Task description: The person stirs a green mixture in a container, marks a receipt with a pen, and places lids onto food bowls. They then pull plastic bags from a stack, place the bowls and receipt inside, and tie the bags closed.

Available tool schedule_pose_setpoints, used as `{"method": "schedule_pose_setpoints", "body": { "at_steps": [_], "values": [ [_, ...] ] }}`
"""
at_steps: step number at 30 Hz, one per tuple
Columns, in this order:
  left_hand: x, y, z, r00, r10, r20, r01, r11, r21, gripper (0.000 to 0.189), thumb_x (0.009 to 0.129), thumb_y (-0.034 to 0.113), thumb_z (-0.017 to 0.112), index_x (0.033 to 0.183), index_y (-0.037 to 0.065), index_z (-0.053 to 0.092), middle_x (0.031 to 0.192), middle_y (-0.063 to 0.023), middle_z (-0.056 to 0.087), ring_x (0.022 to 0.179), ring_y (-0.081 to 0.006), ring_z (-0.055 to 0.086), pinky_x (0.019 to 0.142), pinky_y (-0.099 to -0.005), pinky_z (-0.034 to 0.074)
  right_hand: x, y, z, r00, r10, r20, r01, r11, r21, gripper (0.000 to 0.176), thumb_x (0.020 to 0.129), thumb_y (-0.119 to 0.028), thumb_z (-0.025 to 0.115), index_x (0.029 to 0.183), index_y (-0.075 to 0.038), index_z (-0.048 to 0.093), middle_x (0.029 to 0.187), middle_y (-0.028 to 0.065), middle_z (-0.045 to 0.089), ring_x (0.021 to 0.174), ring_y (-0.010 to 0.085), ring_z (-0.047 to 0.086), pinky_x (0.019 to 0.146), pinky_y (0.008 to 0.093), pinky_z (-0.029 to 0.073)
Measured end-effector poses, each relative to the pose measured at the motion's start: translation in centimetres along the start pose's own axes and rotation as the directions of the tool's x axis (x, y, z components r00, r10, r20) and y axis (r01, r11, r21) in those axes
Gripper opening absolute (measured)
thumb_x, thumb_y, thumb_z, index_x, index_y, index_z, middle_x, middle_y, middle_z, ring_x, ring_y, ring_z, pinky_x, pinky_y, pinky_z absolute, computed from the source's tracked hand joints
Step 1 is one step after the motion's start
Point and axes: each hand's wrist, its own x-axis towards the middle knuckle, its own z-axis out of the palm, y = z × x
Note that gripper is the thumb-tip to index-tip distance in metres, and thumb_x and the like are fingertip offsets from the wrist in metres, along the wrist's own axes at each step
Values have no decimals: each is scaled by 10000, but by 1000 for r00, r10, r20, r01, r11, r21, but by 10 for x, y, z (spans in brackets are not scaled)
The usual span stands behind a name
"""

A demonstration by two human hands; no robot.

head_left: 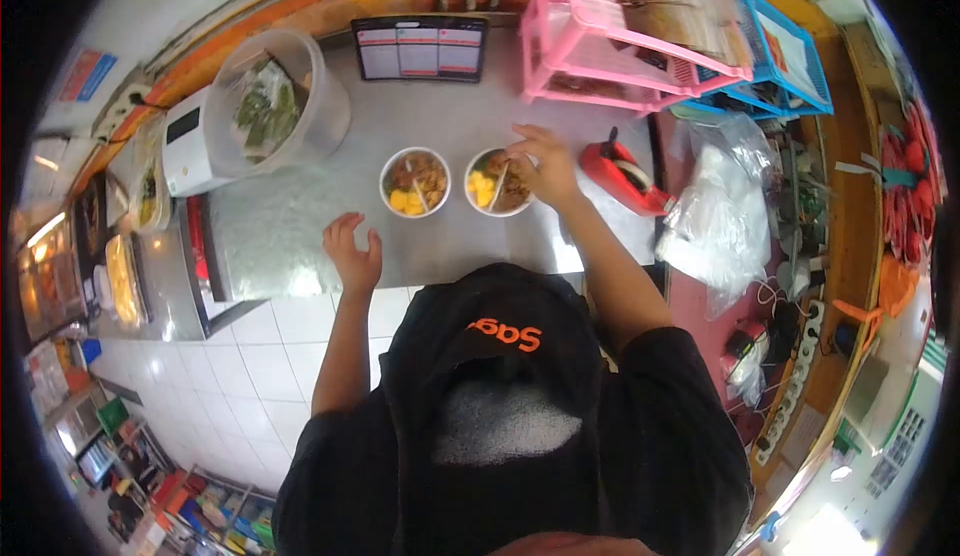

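Observation:
Two white bowls of food stand side by side on the steel counter. The left bowl (383,190) and the right bowl (470,196) each hold yellow chunks, brown topping and some green, with a thin white utensil lying across. My right hand (545,164) is at the right rim of the right bowl, its fingers apart and bent over the edge. My left hand (352,253) hovers by the counter's front edge, left of the bowls, its thumb and fingers spread with nothing between them.
A tablet (420,49) leans at the back. Left of it stands a clear tub (325,106) of leafy packets beside a white device (190,146). On the right are a red tape dispenser (612,178), pink rack (580,36), blue basket (800,96) and plastic bags (715,216).

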Motion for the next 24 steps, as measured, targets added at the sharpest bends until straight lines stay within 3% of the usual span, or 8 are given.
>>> {"method": "schedule_pose_setpoints", "body": {
  "at_steps": [2,4,5,7,9,11,19,24],
  "values": [
    [-9,1,-4,993,-78,91,78,997,7,325,747,86,664,1060,87,577,1107,-101,595,1081,-316,511,933,-447,367,0,-3,-10,996,3,-87,4,997,81,90,870,-108,643,937,-67,687,1160,134,658,1077,278,609,926,396,477],
    [-12,2,-8,989,-78,129,77,997,15,328,743,61,663,1057,83,573,1107,-104,595,1081,-316,514,943,-445,369,4,-5,-23,942,335,14,-289,793,536,140,945,-186,564,963,-64,629,1044,126,685,948,226,663,809,391,525],
    [-10,4,-8,984,-81,159,78,997,26,332,739,35,662,1054,78,568,1107,-107,594,1081,-315,517,952,-443,372,9,-7,-34,942,335,7,-287,794,536,140,945,-186,564,963,-64,629,1044,126,685,948,226,663,809,391,525],
    [-2,9,-10,982,-74,171,72,997,17,332,739,36,664,1054,78,568,1102,-109,595,1077,-316,518,950,-445,375,14,-13,-60,763,641,84,-465,453,761,145,990,-215,503,997,-81,557,1001,102,679,862,207,679,735,348,548],
    [2,16,-14,980,-73,187,71,997,17,332,740,37,667,1054,77,567,1098,-111,595,1074,-316,519,948,-447,378,20,-8,-78,706,703,84,-432,334,838,154,1006,-236,441,999,-111,531,973,97,675,787,236,684,663,340,550],
    [10,23,-14,987,-53,154,52,999,11,327,743,36,665,1052,73,565,1094,-116,597,1070,-321,521,946,-448,383,28,-1,-106,679,721,140,-238,35,971,223,1017,-257,379,1024,-107,544,973,105,676,764,244,680,625,306,532],
    [4,86,-3,989,-69,127,67,998,23,324,730,32,678,1037,60,579,1084,-132,603,1069,-326,531,948,-441,390,83,-17,-199,856,515,32,-157,200,967,281,990,-206,392,1117,-10,549,1001,127,665,770,230,674,652,294,501],
    [-3,140,11,966,-68,249,48,995,86,368,697,33,690,1045,74,579,1085,-121,600,1072,-318,533,932,-435,394,91,-27,-248,774,604,-192,-137,456,879,219,943,-98,484,1110,20,561,950,109,649,855,226,670,725,312,534]
  ]
}}
